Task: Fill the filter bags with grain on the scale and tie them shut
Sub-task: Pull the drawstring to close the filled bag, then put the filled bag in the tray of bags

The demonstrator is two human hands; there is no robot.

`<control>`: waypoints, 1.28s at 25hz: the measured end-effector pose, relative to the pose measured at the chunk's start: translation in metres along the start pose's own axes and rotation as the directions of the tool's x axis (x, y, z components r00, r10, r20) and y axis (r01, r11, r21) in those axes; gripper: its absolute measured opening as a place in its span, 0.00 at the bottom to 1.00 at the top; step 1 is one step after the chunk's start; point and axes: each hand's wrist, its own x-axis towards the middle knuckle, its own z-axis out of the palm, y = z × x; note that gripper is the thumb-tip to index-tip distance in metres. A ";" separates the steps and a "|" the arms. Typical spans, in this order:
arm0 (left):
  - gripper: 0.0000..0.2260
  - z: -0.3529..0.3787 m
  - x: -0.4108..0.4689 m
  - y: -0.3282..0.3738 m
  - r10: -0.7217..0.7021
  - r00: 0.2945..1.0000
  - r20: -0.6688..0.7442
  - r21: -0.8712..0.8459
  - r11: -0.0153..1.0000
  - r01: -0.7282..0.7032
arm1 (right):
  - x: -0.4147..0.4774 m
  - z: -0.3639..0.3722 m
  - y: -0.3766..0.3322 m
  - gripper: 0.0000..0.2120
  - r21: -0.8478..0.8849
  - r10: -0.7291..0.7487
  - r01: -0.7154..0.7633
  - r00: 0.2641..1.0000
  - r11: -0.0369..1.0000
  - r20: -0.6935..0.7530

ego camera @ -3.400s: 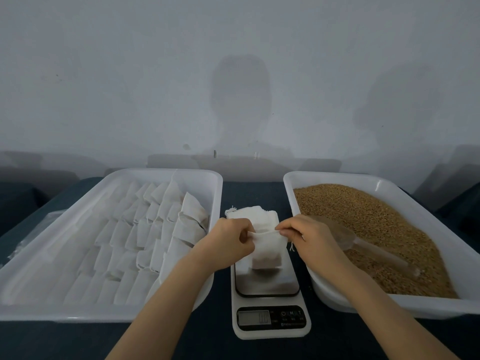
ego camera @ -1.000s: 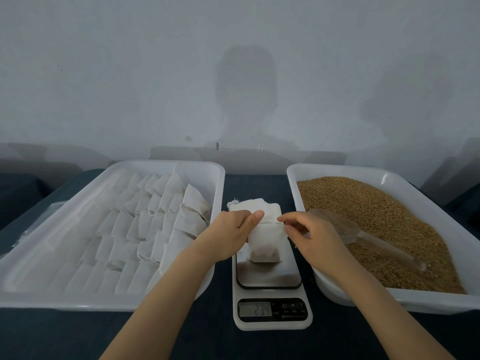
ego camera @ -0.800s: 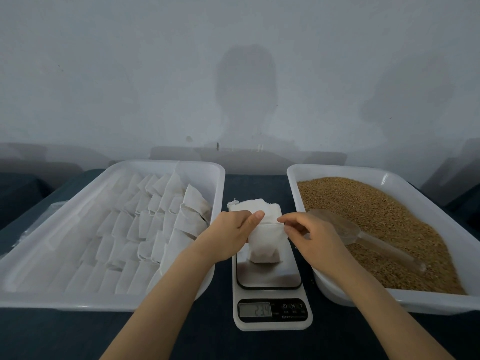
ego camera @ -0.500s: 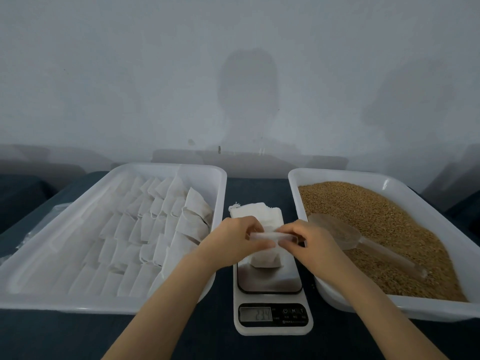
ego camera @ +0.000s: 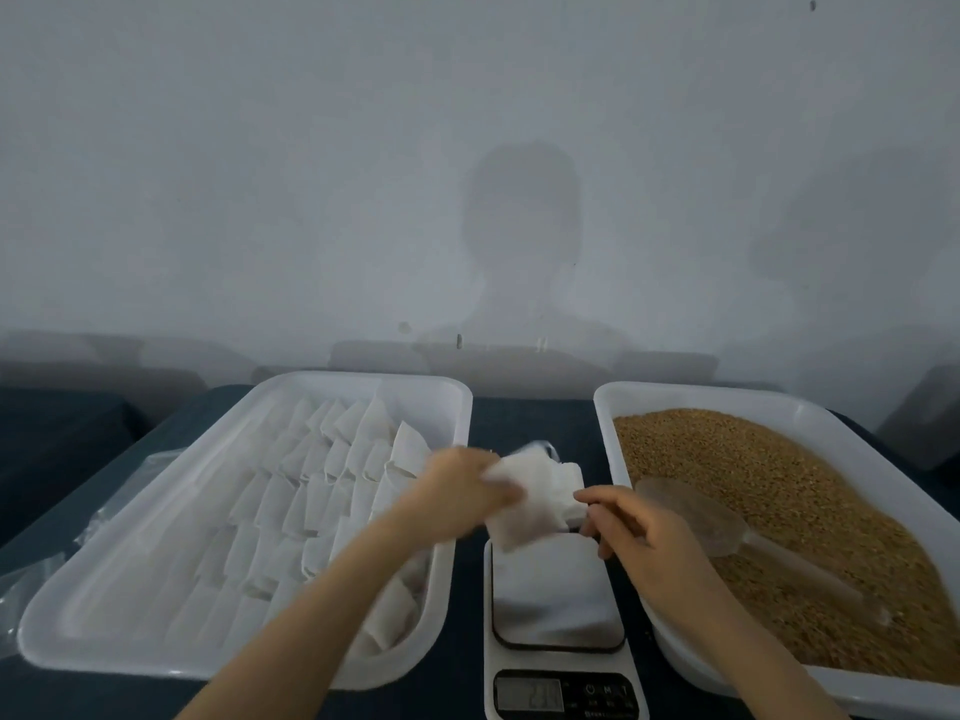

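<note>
My left hand (ego camera: 457, 491) grips a small white filter bag (ego camera: 519, 517) by its top and holds it tilted just above the back edge of the scale (ego camera: 556, 589). The bag is blurred by motion. My right hand (ego camera: 634, 527) hovers at the bag's right side, fingers loosely curled, with nothing clearly held. The scale's plate is bare and its display is lit. Brown grain (ego camera: 753, 485) fills the white tray (ego camera: 727, 394) on the right, and a clear scoop (ego camera: 691, 517) lies in it.
A white tray (ego camera: 363, 379) on the left holds several rows of white filled bags. A stack of flat empty bags (ego camera: 569, 475) lies behind the scale. Clear plastic wrap (ego camera: 31, 569) sits at the table's left edge. A grey wall stands behind.
Both hands pinched the bag's top on the scale half a second ago. Now my left hand has lifted the bag off the plate and swung it left, and my right hand has let go.
</note>
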 end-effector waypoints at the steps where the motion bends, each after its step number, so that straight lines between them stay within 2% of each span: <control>1: 0.11 -0.019 0.008 -0.002 -0.053 0.995 -0.087 -0.063 0.997 0.048 | 0.001 0.000 0.001 0.11 -0.007 0.009 -0.009 1.000 1.000 -0.001; 4: 0.11 -0.078 0.040 -0.017 -0.186 0.913 -0.364 -0.167 0.977 0.133 | 0.001 0.001 0.003 0.12 -0.004 0.037 -0.037 0.999 0.999 0.007; 7: 0.10 -0.114 0.079 -0.045 -0.283 0.836 -0.470 -0.189 0.958 0.217 | 0.003 0.002 0.008 0.13 0.005 0.054 -0.054 0.999 0.999 0.004; 12: 0.09 -0.104 0.124 -0.091 -0.433 0.801 -0.413 -0.165 0.901 0.401 | 0.008 0.003 0.014 0.14 -0.011 0.055 -0.055 0.998 0.998 0.008; 16: 0.06 -0.081 0.137 -0.118 -0.491 0.819 -0.296 0.052 0.848 0.527 | 0.009 0.001 0.011 0.15 -0.022 0.064 -0.063 0.996 0.998 0.070; 19: 0.08 -0.072 0.144 -0.125 -0.537 0.815 -0.218 0.028 0.831 0.556 | 0.011 -0.001 0.006 0.14 -0.026 0.056 -0.054 0.994 0.998 0.099; 22: 0.10 -0.067 0.146 -0.119 -0.547 0.824 -0.148 0.104 0.820 0.563 | 0.009 0.000 0.003 0.12 -0.014 0.068 -0.067 0.995 0.998 0.075; 26: 0.08 -0.072 0.139 -0.105 -0.520 0.841 -0.150 0.356 0.765 0.537 | 0.006 0.001 0.003 0.16 -0.066 0.046 -0.042 0.998 0.997 0.051; 27: 0.07 -0.075 0.136 -0.101 -0.502 0.846 -0.183 0.432 0.732 0.527 | 0.007 0.001 0.004 0.17 -0.057 0.049 -0.047 0.998 0.997 0.037; 28: 0.10 -0.078 0.133 -0.095 -0.456 0.857 -0.242 0.526 0.680 0.510 | 0.006 0.001 0.006 0.17 -0.043 0.051 -0.050 0.998 0.998 0.023; 30: 0.16 -0.077 0.127 -0.072 -0.242 0.894 -0.377 0.700 0.557 0.446 | 0.007 0.002 0.007 0.16 -0.027 0.051 -0.051 0.999 0.998 0.000; 32: 0.12 -0.063 0.121 -0.037 0.047 0.921 -0.388 0.768 0.569 0.295 | 0.006 0.002 0.006 0.15 -0.030 0.035 -0.036 0.999 0.999 -0.027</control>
